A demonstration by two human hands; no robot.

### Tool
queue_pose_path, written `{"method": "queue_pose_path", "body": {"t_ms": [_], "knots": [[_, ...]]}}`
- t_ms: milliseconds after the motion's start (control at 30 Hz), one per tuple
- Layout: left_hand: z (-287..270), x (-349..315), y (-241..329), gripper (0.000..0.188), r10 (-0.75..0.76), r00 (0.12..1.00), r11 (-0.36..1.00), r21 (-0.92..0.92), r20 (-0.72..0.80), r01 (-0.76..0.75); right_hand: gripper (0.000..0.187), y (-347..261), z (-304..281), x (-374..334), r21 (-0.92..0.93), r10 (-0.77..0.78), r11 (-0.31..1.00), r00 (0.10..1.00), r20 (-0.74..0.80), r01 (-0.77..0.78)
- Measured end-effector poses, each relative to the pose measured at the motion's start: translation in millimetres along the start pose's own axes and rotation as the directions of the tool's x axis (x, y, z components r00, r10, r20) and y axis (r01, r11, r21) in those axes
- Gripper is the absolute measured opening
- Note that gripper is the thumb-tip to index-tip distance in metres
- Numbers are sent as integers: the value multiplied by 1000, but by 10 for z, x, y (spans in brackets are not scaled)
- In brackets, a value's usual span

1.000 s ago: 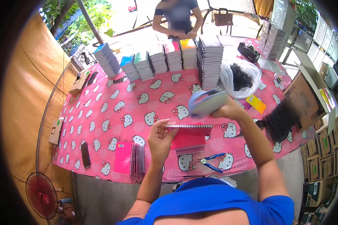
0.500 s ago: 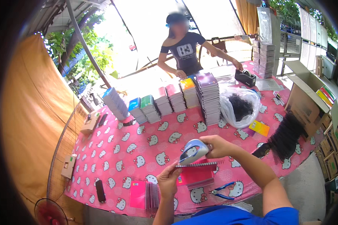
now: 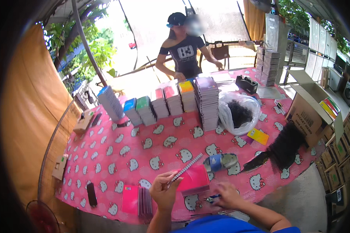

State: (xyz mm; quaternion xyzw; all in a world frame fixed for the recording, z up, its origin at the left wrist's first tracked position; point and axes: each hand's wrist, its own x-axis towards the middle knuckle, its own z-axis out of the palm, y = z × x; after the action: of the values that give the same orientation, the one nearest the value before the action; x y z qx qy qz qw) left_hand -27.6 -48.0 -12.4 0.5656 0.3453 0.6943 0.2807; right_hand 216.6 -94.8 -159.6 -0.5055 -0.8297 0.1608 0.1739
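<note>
My left hand (image 3: 163, 190) pinches a spiral notebook (image 3: 185, 169) by its lower end, its coil edge tilted up to the right. Below it sits a small stack of pink notebooks (image 3: 194, 179). Just right of that stack, my right hand (image 3: 226, 196) is closed over the blue-handled pliers (image 3: 211, 199), which are mostly covered by the fingers. Beyond this hand a blue and grey slide sandal (image 3: 221, 162) rests on the table. Left of my left wrist stands another group of pink spiral notebooks (image 3: 131, 199).
Stacks of coloured notebooks (image 3: 207, 105) line the far side, beside a plastic bag (image 3: 239, 126) of black coils. A heap of black coils (image 3: 287, 145) and an open carton (image 3: 311, 116) are at right. Across the pink tablecloth (image 3: 155, 147) stands another person (image 3: 184, 54).
My right hand has put the sandal on the table and moved down to the pliers. My left hand still holds the notebook, now tilted more steeply. The other person's arm has left the tape dispenser.
</note>
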Motion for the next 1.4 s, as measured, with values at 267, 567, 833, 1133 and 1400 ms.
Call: {"method": "queue_pose_path", "body": {"t_ms": [267, 567, 833, 1133, 1400], "knots": [[340, -194, -181, 20, 105, 970, 962, 224, 217, -155, 49, -28, 3, -309, 226, 133, 969, 984, -121, -103], [294, -312, -144, 20, 106, 973, 965, 215, 207, -151, 48, -837, -1192, 194, 152, -101, 971, 892, -440, 185], [208, -334, -234, 21, 220, 950, 934, 233, 220, -270, 40, -497, -1097, 337, 824, -141, -284, 871, 470, -491], [-942, -108, 100, 19, 31, 782, 1000, 18, -622, -26, 45, -151, -117, -119, 146, -7, 989, 998, -57, 15], [-2365, -987, -519, 11, -12, 617, 933, 213, -787, 291, 44, 730, -436, -117, 11, 64, 998, 848, -526, -69]]}}
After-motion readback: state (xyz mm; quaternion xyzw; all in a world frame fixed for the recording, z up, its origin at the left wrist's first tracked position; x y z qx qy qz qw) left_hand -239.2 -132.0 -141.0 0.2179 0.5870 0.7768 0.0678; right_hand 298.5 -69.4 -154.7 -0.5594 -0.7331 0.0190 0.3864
